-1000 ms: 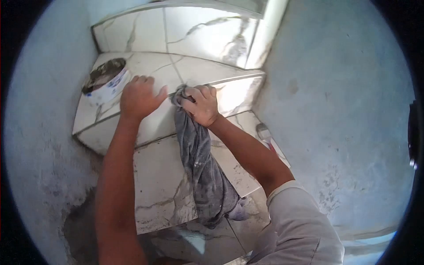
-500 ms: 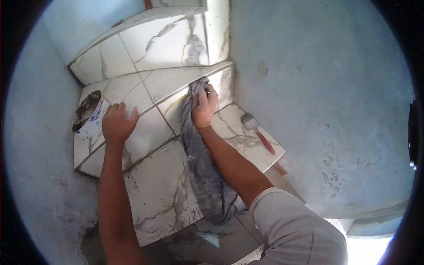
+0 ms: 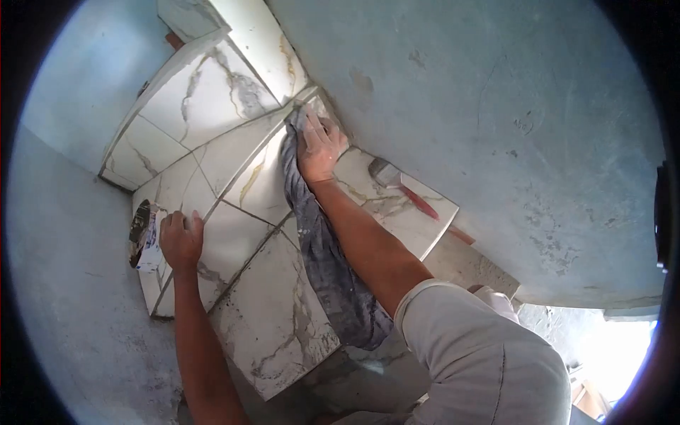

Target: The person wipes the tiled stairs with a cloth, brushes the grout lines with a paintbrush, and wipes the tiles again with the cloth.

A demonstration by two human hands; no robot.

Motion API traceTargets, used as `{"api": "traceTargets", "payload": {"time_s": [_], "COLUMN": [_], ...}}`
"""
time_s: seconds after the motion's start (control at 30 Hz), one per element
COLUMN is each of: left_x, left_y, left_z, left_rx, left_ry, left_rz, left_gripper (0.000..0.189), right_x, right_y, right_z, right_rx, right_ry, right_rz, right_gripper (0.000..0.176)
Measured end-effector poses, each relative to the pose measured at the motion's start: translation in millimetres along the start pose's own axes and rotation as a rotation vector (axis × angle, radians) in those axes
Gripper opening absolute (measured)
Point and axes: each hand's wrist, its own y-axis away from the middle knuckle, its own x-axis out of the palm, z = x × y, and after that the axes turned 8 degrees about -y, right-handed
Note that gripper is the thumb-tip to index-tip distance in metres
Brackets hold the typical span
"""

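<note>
My right hand (image 3: 321, 150) presses a grey cloth (image 3: 319, 244) to the upper right end of a marbled tile step, close to the wall corner. The cloth is bunched under the fingers and hangs down along my forearm. My left hand (image 3: 182, 241) rests on the front edge of the tiled step (image 3: 230, 166), thumb apart from the fingers and nothing held. Just left of it stands a white tub (image 3: 147, 241) with blue marks and a dark, dirty inside. A paintbrush (image 3: 404, 188) with a red handle lies on the lower step to the right.
Another tiled step (image 3: 212, 92) rises behind. A blue-grey plastered wall (image 3: 489, 142) runs along the right, and a similar wall (image 3: 71, 283) stands at the left. A lower tile (image 3: 276, 319) smeared with dirt lies below. Bright light enters at the lower right.
The view has tilted, turning the steps. My right hand has moved with the cloth along the step's edge toward the right wall corner. My left hand stays on the edge near the tub.
</note>
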Motion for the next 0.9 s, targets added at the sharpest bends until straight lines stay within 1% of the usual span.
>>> {"api": "traceTargets", "payload": {"time_s": [0.07,0.1,0.13,0.2,0.23,0.27,0.33,0.4,0.43,0.47,0.53,0.6,0.67,0.7,0.73,0.8,0.83,0.9], "left_x": [1.4,1.1,2.5,4.5,3.0,0.8,1.1,3.6,4.3,5.0,6.4,5.0,4.5,1.9,-0.1,1.0,3.9,8.5], "left_y": [-0.7,-1.0,-2.9,-0.6,-0.1,1.5,-2.0,-2.8,-3.4,0.1,-4.0,-1.1,-0.5,-0.8,-1.8,-0.9,-0.6,-0.3], "left_z": [0.2,0.5,0.9,1.3,-0.5,-3.0,-0.8,0.5,0.2,1.6,1.7,2.4,-2.3,-2.4,-1.9,-2.4,-1.4,3.9], "left_rx": [0.019,0.026,0.038,0.049,0.056,0.052,0.049,0.045,0.058,0.033,-0.009,0.025,0.015,0.01,0.011,-0.002,-0.005,0.036], "left_ry": [-0.016,-0.026,-0.023,-0.016,-0.009,-0.026,-0.045,-0.056,-0.062,-0.035,-0.01,-0.024,-0.018,-0.016,-0.016,-0.023,-0.022,-0.042], "left_rz": [0.012,0.018,0.026,-0.024,-0.021,-0.023,-0.058,0.0,0.006,0.022,0.022,0.026,0.011,-0.007,-0.018,0.01,-0.003,-0.044], "left_gripper": [0.03,0.029,0.029,0.028,0.028,0.027,0.027,0.028,0.028,0.027,0.027,0.027,0.027,0.028,0.028,0.029,0.029,0.03], "right_x": [-2.0,-6.3,-7.3,-12.1,-10.2,-7.6,6.4,27.1,28.7,17.4,-6.2,-17.8,-20.6,-24.5,-17.4,5.0,16.3,36.3], "right_y": [27.6,37.3,39.3,43.9,41.4,38.3,8.9,-20.9,-23.0,-12.7,9.3,30.6,34.9,25.6,24.4,22.3,23.2,28.4], "right_z": [-18.3,-17.3,-18.1,-17.7,-16.0,-13.4,1.6,15.4,15.5,12.6,-10.2,-16.1,-19.8,-13.1,-13.1,-15.5,-13.3,-5.1], "right_rx": [0.17,0.335,0.346,0.845,0.893,0.898,1.04,0.582,0.651,0.669,0.443,0.513,0.901,1.049,1.043,1.274,1.264,1.054], "right_ry": [0.144,0.208,0.218,0.324,0.238,0.25,0.186,0.072,0.059,0.066,0.242,0.238,0.26,0.165,0.158,0.139,0.131,0.109], "right_rz": [0.027,0.026,0.025,0.269,0.127,0.121,0.1,-0.201,-0.155,-0.153,0.079,0.134,0.28,0.32,0.312,0.199,0.194,-0.225], "right_gripper": [0.022,0.02,0.02,0.021,0.023,0.023,0.021,0.022,0.025,0.025,0.028,0.029,0.032,0.031,0.031,0.03,0.03,0.03]}}
